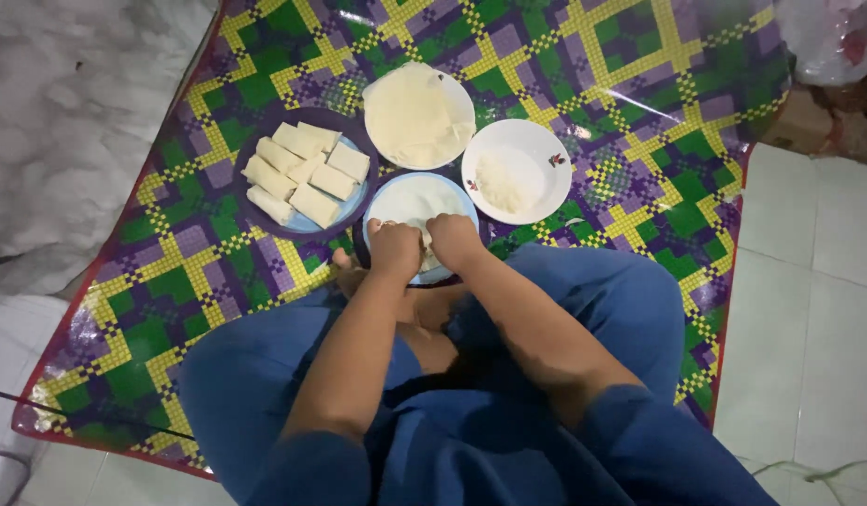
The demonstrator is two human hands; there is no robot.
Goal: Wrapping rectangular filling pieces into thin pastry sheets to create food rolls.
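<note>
Your left hand (pixel 394 247) and right hand (pixel 452 240) are curled side by side on a wrapper sheet (pixel 416 202) on the blue plate (pixel 382 201), fingers pinching its near edge; this roll is unfinished. Left beyond, seven finished rolls (pixel 305 172). Farther: stacked wrappers (pixel 413 114), and right, a bowl of white filling (pixel 518 171) remain.

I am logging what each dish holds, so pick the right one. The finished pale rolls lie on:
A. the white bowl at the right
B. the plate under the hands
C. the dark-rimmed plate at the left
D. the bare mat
C: the pale rolls are stacked on the dark-rimmed plate at the left, while the white bowl holds only a white filling.
</note>
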